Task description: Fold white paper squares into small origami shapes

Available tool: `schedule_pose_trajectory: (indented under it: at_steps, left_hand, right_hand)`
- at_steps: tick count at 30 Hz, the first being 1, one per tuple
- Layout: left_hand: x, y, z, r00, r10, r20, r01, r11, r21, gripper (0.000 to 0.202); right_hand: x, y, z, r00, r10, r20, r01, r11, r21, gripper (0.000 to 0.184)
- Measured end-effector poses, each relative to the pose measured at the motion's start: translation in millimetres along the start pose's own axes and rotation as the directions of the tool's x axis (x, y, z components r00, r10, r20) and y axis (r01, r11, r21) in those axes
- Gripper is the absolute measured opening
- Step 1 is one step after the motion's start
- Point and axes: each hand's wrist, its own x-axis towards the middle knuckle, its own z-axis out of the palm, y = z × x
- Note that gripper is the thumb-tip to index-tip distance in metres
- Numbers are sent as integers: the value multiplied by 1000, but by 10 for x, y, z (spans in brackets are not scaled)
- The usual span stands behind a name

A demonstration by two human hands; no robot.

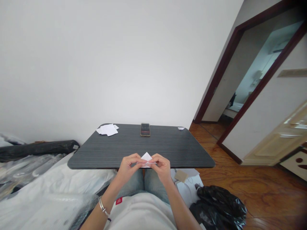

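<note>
Between both hands is a small piece of white paper [146,157], folded to a point at its top, held at the table's near edge. My left hand [129,164] pinches its left side with thumb and fingers. From the other side my right hand [161,164] pinches it in the same way, the two thumbs almost meeting along the lower fold. Part of the paper is hidden behind the fingers. Beneath it lies the dark wood-grain table [115,150].
Loose white sheets [107,129] lie at the table's far left. A phone [145,129] rests at the back middle, and a small folded white paper [181,128] at the far right corner. Black plastic bags [218,204] sit on the floor to the right; plastic-wrapped bedding [55,188] is at left.
</note>
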Motion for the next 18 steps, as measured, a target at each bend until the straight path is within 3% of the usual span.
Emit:
schedule_pose_trajectory:
  at_steps: [8,18]
  left_hand:
    - [-25,-3,55,992,-88,-87,89,996,5,16]
    - [-18,-23,154,929,-302,-215,229,924,-307,25]
  right_hand:
    - [-11,-9,24,996,35,-80,-33,999,28,6]
    - [-20,-70,101,958,233,-166,-213,969,129,18]
